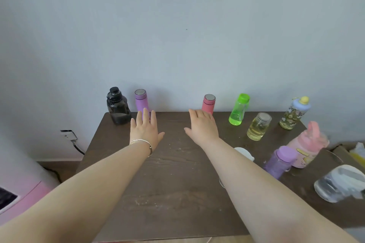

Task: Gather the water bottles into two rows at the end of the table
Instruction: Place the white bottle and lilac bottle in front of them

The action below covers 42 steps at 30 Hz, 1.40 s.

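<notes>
Head view looks down on a dark wood-grain worktop (177,193) pushed against a pale wall. Both bare forearms reach out over its middle, and both hands are open, palms down, fingers spread, gripping nothing. The left hand (145,132), with a thin bangle (141,141) at the wrist, has its fingertips in front of the purple flask (141,102); whether they touch it I cannot tell. The right hand (202,126) likewise lies just before the pink flask (208,103).

Bottles stand scattered along the far edge and down the right side. At the far left corner sits the black jug (117,106), just beside the purple flask. Near the right edge are a clear bottle lying on its side (337,185), the pink bottle with a handle (308,144) and the lilac glitter bottle (281,162). Toward the far right corner stand the green bottle (239,109), the floral bottle with a blue cap (295,113) and the small yellowish jar (258,126).
</notes>
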Available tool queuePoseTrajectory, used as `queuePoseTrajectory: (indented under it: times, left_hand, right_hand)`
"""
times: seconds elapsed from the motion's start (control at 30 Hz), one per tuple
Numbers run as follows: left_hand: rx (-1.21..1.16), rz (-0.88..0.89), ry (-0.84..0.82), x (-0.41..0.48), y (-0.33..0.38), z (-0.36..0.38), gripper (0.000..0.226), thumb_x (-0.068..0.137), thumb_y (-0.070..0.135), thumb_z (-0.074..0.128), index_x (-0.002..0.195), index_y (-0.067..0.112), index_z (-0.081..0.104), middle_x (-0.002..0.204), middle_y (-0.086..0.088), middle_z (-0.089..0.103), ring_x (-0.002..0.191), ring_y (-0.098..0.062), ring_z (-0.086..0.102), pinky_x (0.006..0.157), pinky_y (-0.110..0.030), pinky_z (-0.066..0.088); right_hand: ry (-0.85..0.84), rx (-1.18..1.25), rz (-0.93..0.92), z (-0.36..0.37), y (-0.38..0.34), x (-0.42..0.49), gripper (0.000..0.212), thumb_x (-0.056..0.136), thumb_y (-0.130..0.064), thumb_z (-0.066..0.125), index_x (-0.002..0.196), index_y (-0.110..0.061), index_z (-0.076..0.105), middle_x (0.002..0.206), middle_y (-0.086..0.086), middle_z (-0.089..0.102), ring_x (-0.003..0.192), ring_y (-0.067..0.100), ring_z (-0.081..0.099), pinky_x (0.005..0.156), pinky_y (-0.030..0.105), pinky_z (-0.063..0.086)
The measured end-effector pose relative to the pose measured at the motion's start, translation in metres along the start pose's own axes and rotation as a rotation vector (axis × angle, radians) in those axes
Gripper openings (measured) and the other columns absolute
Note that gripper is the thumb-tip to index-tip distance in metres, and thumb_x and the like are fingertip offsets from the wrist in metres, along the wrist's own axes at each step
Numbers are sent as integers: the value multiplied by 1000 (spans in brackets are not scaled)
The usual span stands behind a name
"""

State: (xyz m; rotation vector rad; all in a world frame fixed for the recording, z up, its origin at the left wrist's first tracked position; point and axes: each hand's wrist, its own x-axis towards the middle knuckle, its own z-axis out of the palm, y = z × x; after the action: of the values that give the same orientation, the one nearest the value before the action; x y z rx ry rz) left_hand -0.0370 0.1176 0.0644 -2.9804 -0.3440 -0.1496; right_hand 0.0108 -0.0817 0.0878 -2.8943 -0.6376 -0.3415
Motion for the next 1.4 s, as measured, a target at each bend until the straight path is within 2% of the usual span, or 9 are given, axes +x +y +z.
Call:
queuePoseTrajectory:
  times: [0.23,0.53,0.7,0.87,1.03,1.27,1.33,1.4]
  left_hand:
    - [-25,10,20,-57,83,-28,92,92,64,42,154,11,1,161,-15,5,148,-33,7,116,-46,18]
    - [-71,115,4,-93,161,-45,89,93,64,37,155,12,0,162,-13,2,148,-31,5,118,-46,16]
    - [-138,190,-8,-101,190,-45,89,92,66,37,155,13,3,162,-13,4,148,-30,6,118,-46,17]
    - [-201,252,-57,-103,210,-37,95,89,68,43,155,13,4,162,-11,6,148,-29,9,118,-44,18]
    - [-286,280,-115,-104,233,-30,101,85,65,54,155,13,3,162,-10,6,148,-28,12,116,-41,22]
    - [-656,131,-282,-100,244,2,116,71,59,76,155,17,7,160,-2,17,142,-24,27,107,-42,37]
    - [-755,120,-312,-100,244,16,113,67,57,78,153,23,13,157,2,23,138,-21,34,103,-37,39]
    - [-856,107,-330,-100,246,28,105,63,55,79,148,31,22,150,6,33,125,-17,44,94,-30,40]
  right_hand:
    - [33,24,57,-43,74,-61,67,86,-42,65,139,-11,40,132,10,53,125,29,46,107,43,33]
    - [99,56,241,-84,169,-125,63,86,-42,67,135,-10,44,127,11,58,120,30,50,98,39,37]
    - [47,62,356,-84,205,-159,71,84,-43,69,140,-10,40,134,11,54,127,31,46,107,47,36]
    - [8,93,436,-71,230,-185,75,81,-42,75,140,-8,41,135,12,54,125,31,47,102,40,39]
    - [-6,160,512,-55,251,-197,79,81,-41,76,143,-9,40,139,13,51,127,32,47,100,42,39]
    - [-36,346,654,-25,274,-195,91,81,-39,76,151,-13,25,149,13,38,135,33,38,102,46,40]
    - [-40,402,677,-15,279,-193,92,81,-37,76,152,-14,23,151,12,36,136,33,37,102,46,40]
    - [-28,455,694,-5,283,-191,91,81,-35,76,152,-16,23,153,9,35,136,31,38,103,45,40]
